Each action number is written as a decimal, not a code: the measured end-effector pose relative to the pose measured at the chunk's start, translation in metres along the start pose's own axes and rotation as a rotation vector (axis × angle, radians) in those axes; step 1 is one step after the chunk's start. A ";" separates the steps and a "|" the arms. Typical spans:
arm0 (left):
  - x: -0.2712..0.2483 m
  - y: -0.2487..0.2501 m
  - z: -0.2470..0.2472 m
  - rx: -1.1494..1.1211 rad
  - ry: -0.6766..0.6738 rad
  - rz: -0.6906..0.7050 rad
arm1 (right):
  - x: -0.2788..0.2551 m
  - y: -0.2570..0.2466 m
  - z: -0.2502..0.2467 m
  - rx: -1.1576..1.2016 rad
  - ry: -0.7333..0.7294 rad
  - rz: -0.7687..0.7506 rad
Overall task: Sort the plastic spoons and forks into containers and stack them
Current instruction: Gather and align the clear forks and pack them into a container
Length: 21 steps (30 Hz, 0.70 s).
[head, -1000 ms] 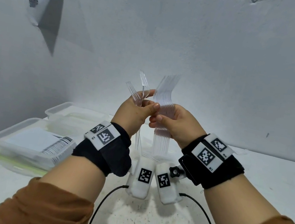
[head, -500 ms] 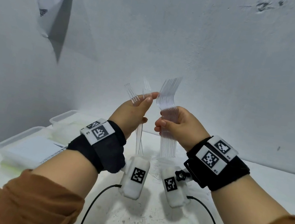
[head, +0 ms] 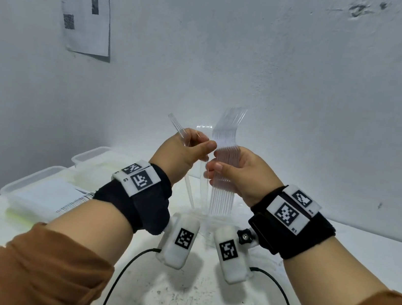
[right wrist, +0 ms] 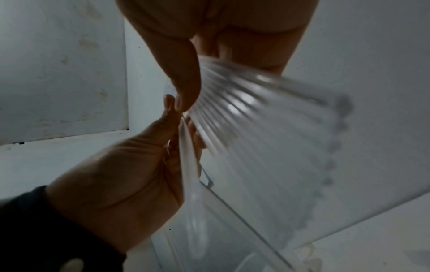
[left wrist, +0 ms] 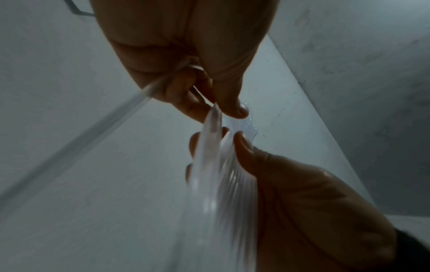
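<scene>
My right hand [head: 219,170] grips a thick stack of clear plastic forks [head: 227,140] upright, tines up, well above the white table [head: 361,252]. My left hand [head: 201,148] holds two or three loose clear forks [head: 176,125], with its thumb and forefinger pinching right at the stack's left edge. In the left wrist view the left hand [left wrist: 223,110] meets the stack of forks [left wrist: 223,184], and one loose fork handle [left wrist: 97,127] slants away. The right wrist view shows the fanned fork stack [right wrist: 256,128] under the right thumb [right wrist: 186,88], beside the left hand [right wrist: 128,184].
Two clear lidded containers lie at the table's left: a near one [head: 34,191] with a barcode label and a far one [head: 90,160]. Another clear container's rim [right wrist: 232,202] shows beneath my hands. A paper sheet [head: 84,4] hangs on the wall. Cables trail toward me.
My left hand has closed the gap to the right hand again, and its fingers have curled in to pinch at the stack's edge. The right hand keeps hold of the stack.
</scene>
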<state>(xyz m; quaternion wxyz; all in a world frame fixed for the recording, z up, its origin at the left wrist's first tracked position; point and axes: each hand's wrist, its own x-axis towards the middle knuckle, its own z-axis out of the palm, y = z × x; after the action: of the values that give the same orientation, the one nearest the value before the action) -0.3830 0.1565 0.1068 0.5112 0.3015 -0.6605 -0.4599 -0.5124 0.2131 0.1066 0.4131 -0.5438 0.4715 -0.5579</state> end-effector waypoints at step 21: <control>-0.007 0.011 0.022 0.198 -0.080 0.076 | -0.022 -0.015 -0.018 -0.111 -0.065 -0.042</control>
<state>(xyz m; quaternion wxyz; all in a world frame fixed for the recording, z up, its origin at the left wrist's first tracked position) -0.4008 0.1735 0.1124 0.4692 0.3066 -0.7336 -0.3843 -0.5277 0.2394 0.1171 0.3856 -0.5933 0.4769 -0.5214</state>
